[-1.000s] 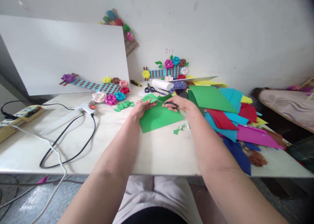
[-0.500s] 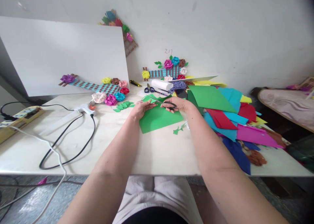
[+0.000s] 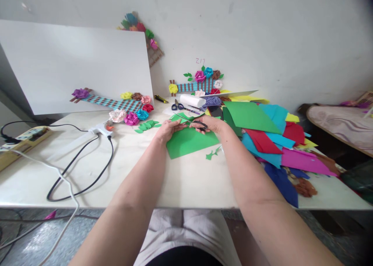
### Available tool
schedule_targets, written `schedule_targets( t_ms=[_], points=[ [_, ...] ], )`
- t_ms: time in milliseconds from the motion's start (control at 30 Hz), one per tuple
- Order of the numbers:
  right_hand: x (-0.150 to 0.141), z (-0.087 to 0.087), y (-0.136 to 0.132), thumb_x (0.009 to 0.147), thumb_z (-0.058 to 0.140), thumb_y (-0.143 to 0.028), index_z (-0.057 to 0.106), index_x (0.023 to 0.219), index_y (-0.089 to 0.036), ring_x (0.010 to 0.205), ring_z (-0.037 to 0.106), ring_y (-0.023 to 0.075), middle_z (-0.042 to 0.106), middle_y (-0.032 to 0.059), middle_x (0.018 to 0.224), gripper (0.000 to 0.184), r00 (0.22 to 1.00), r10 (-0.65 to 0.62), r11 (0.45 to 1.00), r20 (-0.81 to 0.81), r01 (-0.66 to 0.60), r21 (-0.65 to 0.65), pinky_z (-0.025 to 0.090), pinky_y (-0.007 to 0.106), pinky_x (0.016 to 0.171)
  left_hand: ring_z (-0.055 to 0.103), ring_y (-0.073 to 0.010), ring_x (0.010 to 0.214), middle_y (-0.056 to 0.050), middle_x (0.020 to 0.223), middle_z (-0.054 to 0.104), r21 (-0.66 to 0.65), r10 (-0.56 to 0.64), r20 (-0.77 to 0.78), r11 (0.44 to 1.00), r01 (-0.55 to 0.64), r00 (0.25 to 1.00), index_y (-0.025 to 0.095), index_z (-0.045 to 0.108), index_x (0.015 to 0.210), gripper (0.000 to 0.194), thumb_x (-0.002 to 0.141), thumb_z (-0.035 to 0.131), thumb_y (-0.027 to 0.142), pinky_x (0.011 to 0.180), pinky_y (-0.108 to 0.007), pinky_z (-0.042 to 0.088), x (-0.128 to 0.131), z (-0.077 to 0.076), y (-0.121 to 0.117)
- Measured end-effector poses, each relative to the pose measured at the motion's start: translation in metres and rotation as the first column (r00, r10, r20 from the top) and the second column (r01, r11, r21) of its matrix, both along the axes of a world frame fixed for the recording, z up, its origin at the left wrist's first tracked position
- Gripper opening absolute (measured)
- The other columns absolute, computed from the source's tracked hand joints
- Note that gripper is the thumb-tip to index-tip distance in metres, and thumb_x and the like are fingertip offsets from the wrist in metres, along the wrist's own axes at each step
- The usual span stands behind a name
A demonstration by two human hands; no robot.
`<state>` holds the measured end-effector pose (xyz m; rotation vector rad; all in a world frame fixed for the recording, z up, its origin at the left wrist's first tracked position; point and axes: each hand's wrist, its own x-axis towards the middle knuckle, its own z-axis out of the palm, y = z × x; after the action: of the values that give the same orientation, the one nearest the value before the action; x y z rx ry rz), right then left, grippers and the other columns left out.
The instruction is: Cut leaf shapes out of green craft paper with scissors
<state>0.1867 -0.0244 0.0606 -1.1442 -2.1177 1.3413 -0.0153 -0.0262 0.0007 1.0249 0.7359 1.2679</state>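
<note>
My left hand [image 3: 169,130] pinches the left side of a sheet of green paper [image 3: 189,143], which lies above the middle of the table. My right hand [image 3: 209,124] is closed around the black handles of a pair of scissors [image 3: 200,123]. The blades point left across the paper's far edge, close to my left fingertips. Cut green paper leaves [image 3: 147,125] lie in a small heap to the left of my left hand. Green paper scraps [image 3: 212,154] rest by my right forearm.
On the left are a hot glue gun [image 3: 101,129], its black cord, and a power strip [image 3: 26,141]. Paper-flower decorations [image 3: 116,102] lean at the back. Behind my hands lie other scissors [image 3: 175,106] and a white roll [image 3: 192,100]. Coloured paper [image 3: 252,116] is piled on the right.
The scissors and my right hand have moved slightly left along the green paper's far edge. The near part of the sheet has shifted a little. My left hand stays nearly in place.
</note>
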Motion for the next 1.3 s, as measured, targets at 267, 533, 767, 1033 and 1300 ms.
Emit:
schedule_targets(
  t_ms=[267, 533, 767, 1033, 1300],
  points=[
    [-0.001, -0.003, 0.002, 0.077, 0.072, -0.033, 0.060, 0.073, -0.012, 0.032, 0.043, 0.0017, 0.053, -0.0052, 0.047, 0.024, 0.999, -0.042, 0.999, -0.014, 0.041, -0.025, 0.027, 0.012, 0.029, 0.070, -0.0216, 0.074, -0.011, 0.073, 0.071, 0.010, 0.002, 0.020, 1.000, -0.003, 1.000, 0.009, 0.066, 0.072, 0.014, 0.070, 0.071, 0.022, 0.084, -0.034, 0.051, 0.000, -0.002, 0.002],
    [0.000, -0.008, 0.008, 0.074, 0.073, -0.030, 0.058, 0.068, -0.013, 0.032, 0.041, 0.0020, 0.052, -0.0059, 0.044, 0.024, 0.997, 0.005, 1.000, -0.072, -0.005, -0.005, 0.031, 0.013, 0.030, 0.070, -0.0219, 0.076, -0.011, 0.073, 0.071, 0.002, -0.010, 0.010, 1.000, 0.010, 1.000, 0.010, 0.065, 0.071, 0.013, 0.071, 0.071, 0.022, 0.085, -0.034, 0.051, -0.001, -0.001, 0.001],
    [0.003, -0.014, 0.013, 0.069, 0.075, -0.036, 0.058, 0.065, -0.014, 0.032, 0.041, 0.0022, 0.053, -0.0058, 0.044, 0.028, 0.994, 0.037, 0.999, -0.101, -0.034, 0.025, 0.030, 0.013, 0.030, 0.070, -0.0197, 0.074, -0.011, 0.075, 0.072, -0.015, -0.024, 0.021, 1.000, 0.024, 1.000, 0.009, 0.065, 0.071, 0.011, 0.071, 0.069, 0.020, 0.081, -0.030, 0.052, -0.002, 0.000, 0.001],
    [0.000, -0.010, 0.008, 0.071, 0.074, -0.033, 0.060, 0.068, -0.012, 0.032, 0.041, 0.0021, 0.053, -0.0054, 0.045, 0.026, 0.998, -0.007, 1.000, -0.067, 0.009, 0.030, 0.030, 0.014, 0.031, 0.070, -0.0189, 0.075, -0.010, 0.078, 0.072, -0.050, -0.028, 0.028, 0.998, 0.030, 0.999, 0.010, 0.064, 0.072, 0.010, 0.074, 0.068, 0.019, 0.084, -0.031, 0.052, -0.002, -0.001, 0.001],
    [0.000, -0.006, 0.001, 0.081, 0.064, -0.032, 0.062, 0.079, -0.010, 0.035, 0.047, 0.0036, 0.058, -0.0025, 0.052, 0.021, 0.997, 0.010, 1.000, -0.073, -0.011, -0.013, 0.025, 0.013, 0.027, 0.070, -0.0194, 0.075, -0.012, 0.076, 0.072, -0.021, 0.016, 0.049, 1.000, -0.014, 0.999, 0.009, 0.066, 0.072, 0.012, 0.074, 0.068, 0.020, 0.088, -0.033, 0.051, 0.001, -0.001, 0.002]
  ],
)
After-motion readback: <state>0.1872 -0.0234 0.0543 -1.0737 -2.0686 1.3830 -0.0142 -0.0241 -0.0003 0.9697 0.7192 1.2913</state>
